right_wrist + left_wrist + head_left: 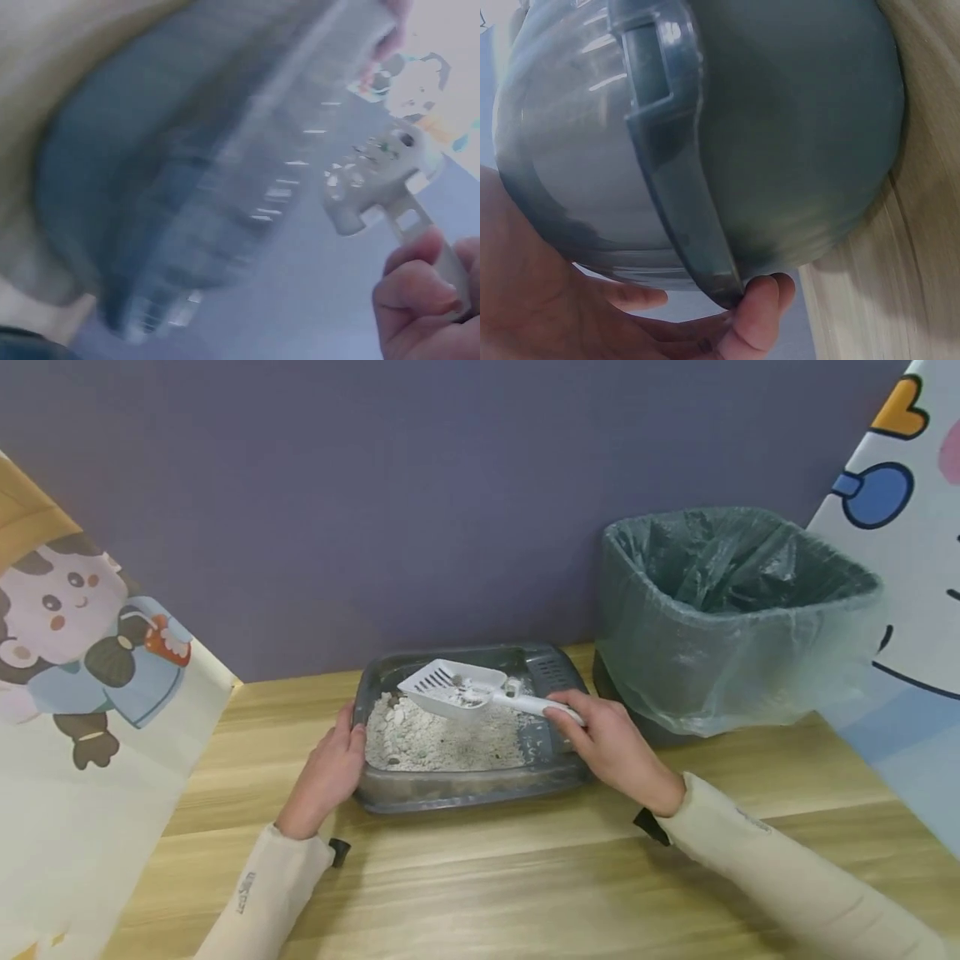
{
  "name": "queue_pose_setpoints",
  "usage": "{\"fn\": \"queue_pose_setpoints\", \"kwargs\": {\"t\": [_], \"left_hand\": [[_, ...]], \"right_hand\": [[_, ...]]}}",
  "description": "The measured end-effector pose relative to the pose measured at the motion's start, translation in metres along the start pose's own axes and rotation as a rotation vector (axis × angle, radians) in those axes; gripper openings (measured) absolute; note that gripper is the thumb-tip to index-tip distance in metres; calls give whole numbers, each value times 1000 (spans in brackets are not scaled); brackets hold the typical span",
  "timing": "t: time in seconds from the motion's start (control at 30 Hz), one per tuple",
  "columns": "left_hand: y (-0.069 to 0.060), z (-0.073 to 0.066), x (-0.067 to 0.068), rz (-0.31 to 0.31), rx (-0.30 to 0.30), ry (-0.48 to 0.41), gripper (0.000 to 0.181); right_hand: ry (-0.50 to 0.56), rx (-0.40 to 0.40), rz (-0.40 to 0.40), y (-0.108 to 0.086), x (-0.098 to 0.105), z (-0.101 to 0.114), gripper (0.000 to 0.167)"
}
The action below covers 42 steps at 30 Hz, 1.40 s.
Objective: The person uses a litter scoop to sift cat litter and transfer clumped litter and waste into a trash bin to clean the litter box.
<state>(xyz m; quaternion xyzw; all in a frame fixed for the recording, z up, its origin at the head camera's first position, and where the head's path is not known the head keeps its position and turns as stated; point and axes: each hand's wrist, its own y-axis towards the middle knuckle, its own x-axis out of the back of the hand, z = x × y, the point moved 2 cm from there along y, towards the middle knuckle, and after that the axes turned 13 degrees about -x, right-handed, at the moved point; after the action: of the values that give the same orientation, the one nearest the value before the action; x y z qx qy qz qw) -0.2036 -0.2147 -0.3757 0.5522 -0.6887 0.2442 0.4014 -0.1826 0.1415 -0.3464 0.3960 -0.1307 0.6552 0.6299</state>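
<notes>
A grey litter tray (450, 789) with pale granular litter (442, 743) stands on the wooden table. My left hand (330, 772) grips the tray's left rim; in the left wrist view the fingers (754, 319) curl at the rim's edge. In my right hand (618, 747) is the handle of a white slotted scoop (480, 689), held over the tray with some litter and clumps in it. The right wrist view, partly blurred, shows the scoop (382, 172) beside the tray (202, 172), with curled fingers (420, 289) round its handle.
A bin lined with a translucent green bag (720, 652) stands right of the tray, close to it. Behind the wooden table (480, 877) rises a purple-grey wall (375, 510). Cartoon-printed panels (90, 693) flank both sides.
</notes>
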Motion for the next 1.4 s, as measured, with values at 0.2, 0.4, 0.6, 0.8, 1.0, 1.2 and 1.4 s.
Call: {"fn": "queue_pose_setpoints", "kwargs": {"t": [0.2,0.4,0.6,0.8,1.0,1.2,1.4], "left_hand": [[-9,6,7,12,20,-2,59],[-9,6,5,11,19,-4,59],[-7,5,3,-2,1,3,57],[-5,3,2,5,-9,5,57],[-2,1,0,13,-17,5,58],[-1,-2,-1,30,-20,0,59],[1,-3,1,40,-26,5,60]], "right_hand": [[-43,90,37,-1,15,32,22],[-111,157,-15,0,45,52,18],[-209,221,-114,4,81,63,17],[-278,228,-163,0,109,64,17],[-340,225,-317,-2,146,64,18],[-396,64,-459,-7,197,55,21],[-430,-161,-482,-1,236,20,36]]}}
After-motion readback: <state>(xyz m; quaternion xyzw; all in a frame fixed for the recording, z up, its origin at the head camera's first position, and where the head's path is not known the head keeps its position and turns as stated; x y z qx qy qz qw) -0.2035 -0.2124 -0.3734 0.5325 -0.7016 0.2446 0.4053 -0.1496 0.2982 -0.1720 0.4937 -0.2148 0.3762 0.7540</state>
